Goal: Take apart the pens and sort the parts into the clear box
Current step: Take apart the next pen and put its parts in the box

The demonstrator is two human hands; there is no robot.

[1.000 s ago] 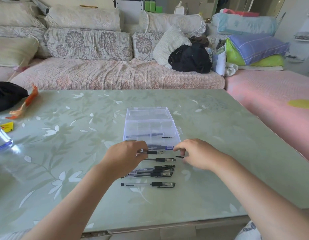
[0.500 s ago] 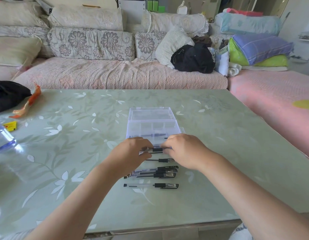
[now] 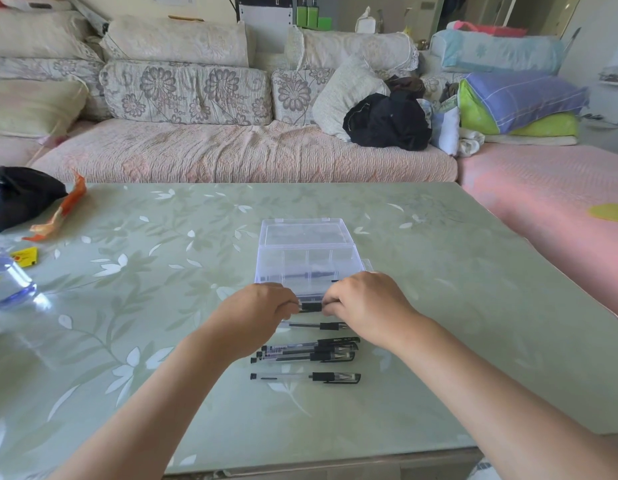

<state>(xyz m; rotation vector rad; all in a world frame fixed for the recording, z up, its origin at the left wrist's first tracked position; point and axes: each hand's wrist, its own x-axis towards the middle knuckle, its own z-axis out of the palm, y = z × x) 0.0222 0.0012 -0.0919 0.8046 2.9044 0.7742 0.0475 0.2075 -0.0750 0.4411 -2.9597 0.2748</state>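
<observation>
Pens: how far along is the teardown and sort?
Early. Done: a few dark parts lie in the clear box. In hand: left hand and right hand grip a single pen by its ends. Left: the loose pens on the table, which look assembled.

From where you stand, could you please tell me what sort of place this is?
Most likely a home living room: a long sofa with floral cushions runs behind a table with a leaf-patterned top, and folded bedding is piled at the sofa's far end.
</observation>
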